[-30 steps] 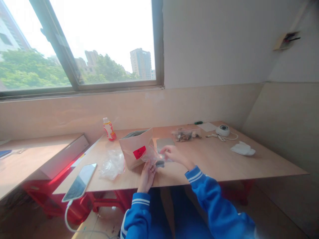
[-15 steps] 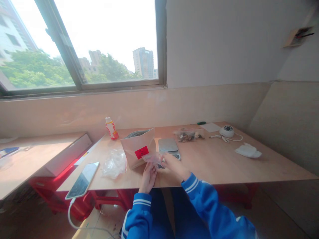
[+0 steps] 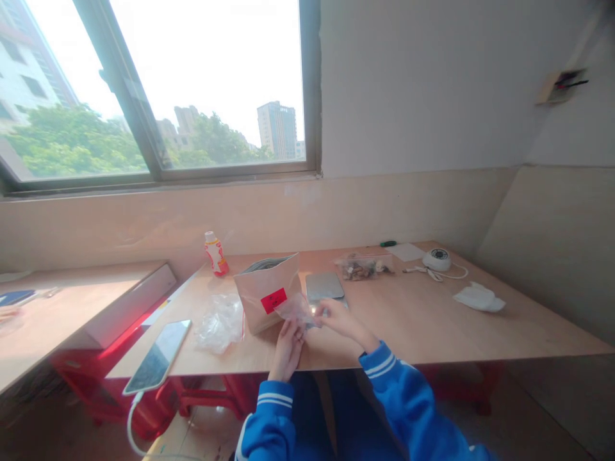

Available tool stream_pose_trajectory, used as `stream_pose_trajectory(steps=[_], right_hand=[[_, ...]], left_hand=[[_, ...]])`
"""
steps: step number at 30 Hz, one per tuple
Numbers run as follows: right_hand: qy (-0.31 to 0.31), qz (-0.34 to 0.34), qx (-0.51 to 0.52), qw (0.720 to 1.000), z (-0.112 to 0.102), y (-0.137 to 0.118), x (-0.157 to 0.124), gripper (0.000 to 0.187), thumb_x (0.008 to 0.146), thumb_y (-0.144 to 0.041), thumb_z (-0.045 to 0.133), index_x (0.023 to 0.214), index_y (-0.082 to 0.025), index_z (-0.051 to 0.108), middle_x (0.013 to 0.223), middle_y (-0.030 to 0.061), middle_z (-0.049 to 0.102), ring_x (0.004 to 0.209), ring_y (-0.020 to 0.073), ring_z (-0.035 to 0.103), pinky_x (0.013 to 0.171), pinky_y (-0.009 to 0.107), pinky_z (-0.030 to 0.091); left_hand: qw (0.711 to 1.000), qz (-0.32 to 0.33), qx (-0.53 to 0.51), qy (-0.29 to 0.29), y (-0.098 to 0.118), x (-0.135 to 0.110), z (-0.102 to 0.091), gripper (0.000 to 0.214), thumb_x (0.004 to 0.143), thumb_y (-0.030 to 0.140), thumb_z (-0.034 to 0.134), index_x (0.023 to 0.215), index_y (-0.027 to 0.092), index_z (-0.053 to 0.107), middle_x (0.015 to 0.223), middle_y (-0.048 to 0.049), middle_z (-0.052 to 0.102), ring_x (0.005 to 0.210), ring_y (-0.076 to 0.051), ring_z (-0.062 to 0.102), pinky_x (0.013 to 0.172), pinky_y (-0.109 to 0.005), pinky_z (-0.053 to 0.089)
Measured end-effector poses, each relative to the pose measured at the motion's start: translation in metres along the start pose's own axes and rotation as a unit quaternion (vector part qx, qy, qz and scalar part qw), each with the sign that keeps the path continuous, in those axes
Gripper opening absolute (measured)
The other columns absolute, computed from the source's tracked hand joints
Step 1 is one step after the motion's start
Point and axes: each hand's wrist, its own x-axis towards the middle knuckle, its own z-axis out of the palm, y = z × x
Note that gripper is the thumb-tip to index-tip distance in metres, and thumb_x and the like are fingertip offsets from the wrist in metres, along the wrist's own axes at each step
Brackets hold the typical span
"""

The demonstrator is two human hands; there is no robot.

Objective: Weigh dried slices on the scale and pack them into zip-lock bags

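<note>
My left hand (image 3: 287, 344) and my right hand (image 3: 335, 317) both pinch a small clear plastic bag (image 3: 296, 309) just above the wooden table (image 3: 413, 320), near its front edge. The little bag looks crumpled and its contents are too small to make out. Right behind it stands a brown paper bag (image 3: 266, 296) with a red label, its top open. A small digital scale (image 3: 325, 286) lies just beyond my right hand. Both sleeves are blue with white stripes.
A heap of clear plastic bags (image 3: 220, 322) lies left of the paper bag. A phone (image 3: 157, 363) on a cable overhangs the front left corner. A small drink bottle (image 3: 215, 253), a clear bag of brown bits (image 3: 364, 266), a round white device (image 3: 437, 259) and a white tissue (image 3: 479, 298) sit farther back and right.
My right hand has come back from the scale toward the left hand, and both now hold the small clear bag closer together. The view has shifted slightly.
</note>
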Motion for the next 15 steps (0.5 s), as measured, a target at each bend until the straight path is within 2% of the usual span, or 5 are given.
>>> stream_pose_trajectory(steps=[3,5,10,12,15], right_hand=[[-0.012,0.035,0.029,0.999,-0.002,0.004,0.002,0.011,0.073,-0.023,0.061,0.067,-0.015,0.064,0.068,0.0013,0.063,0.06,0.0126,0.052,0.056,0.022,0.036],[-0.037,0.035,0.044,0.998,-0.002,0.006,0.003,0.017,0.076,-0.029,0.059,0.069,-0.014,0.064,0.065,0.0009,0.062,0.057,0.0115,0.05,0.054,0.021,0.034],[-0.154,0.017,0.024,0.988,-0.005,0.0,-0.001,0.039,0.087,-0.035,0.041,0.06,-0.014,0.059,0.051,-0.0016,0.05,0.05,0.0095,0.041,0.047,0.02,0.028],[-0.195,0.008,0.026,0.98,-0.007,-0.004,-0.004,0.036,0.086,-0.033,0.043,0.06,-0.014,0.059,0.051,-0.0019,0.05,0.051,0.0097,0.042,0.048,0.02,0.029],[-0.218,-0.003,0.044,0.975,-0.003,-0.004,-0.007,0.029,0.085,-0.028,0.045,0.064,-0.014,0.06,0.057,-0.0012,0.054,0.053,0.01,0.045,0.051,0.021,0.031]], left_hand=[[1.0,0.006,0.003,0.012,-0.001,0.0,0.001,0.015,0.07,0.023,0.07,0.081,0.018,0.06,0.078,-0.0005,0.062,0.069,-0.01,0.058,0.069,-0.022,0.045],[1.0,0.013,0.007,0.01,-0.001,0.0,0.0,0.016,0.07,0.024,0.07,0.082,0.018,0.061,0.076,-0.0004,0.062,0.066,-0.01,0.057,0.067,-0.023,0.046],[1.0,0.019,0.018,-0.007,-0.002,0.001,-0.005,0.019,0.07,0.025,0.07,0.086,0.018,0.063,0.081,-0.0021,0.063,0.071,-0.011,0.059,0.071,-0.023,0.047],[0.999,0.018,0.025,-0.01,-0.004,0.003,-0.007,0.019,0.069,0.025,0.07,0.085,0.017,0.064,0.083,-0.0036,0.065,0.074,-0.012,0.06,0.072,-0.024,0.048],[0.999,0.017,0.035,-0.016,-0.006,0.004,-0.007,0.02,0.069,0.025,0.069,0.087,0.017,0.064,0.092,-0.0071,0.067,0.083,-0.016,0.062,0.079,-0.028,0.048]])
